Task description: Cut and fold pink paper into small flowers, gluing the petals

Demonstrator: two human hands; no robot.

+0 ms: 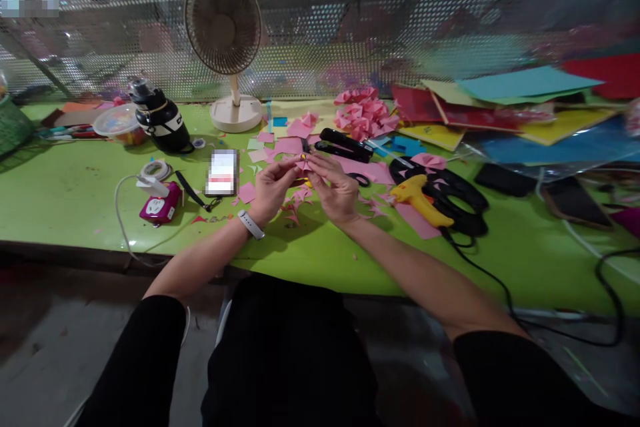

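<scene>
Over the green table [310, 260], my left hand [277, 188] and my right hand [334, 187] meet fingertip to fingertip. Both are closed on a small piece of folded pink paper [303, 165], which their fingers partly cover. Pink paper scraps [299, 197] lie beneath and around the hands. Just beyond them is a black stapler [345, 145]. Further back sits a heap of folded pink paper pieces [364, 113]. A yellow glue gun [420, 200] rests to the right of my right hand, its black cord running toward the table's front edge.
To the left stand a fan [235, 113], a black bottle [163, 121], a phone [221, 172] with a lit screen and a purple power adapter [160, 203] with a white cable. Coloured paper sheets [530, 90] are stacked at the back right. A perforated metal screen [310, 27] closes off the back.
</scene>
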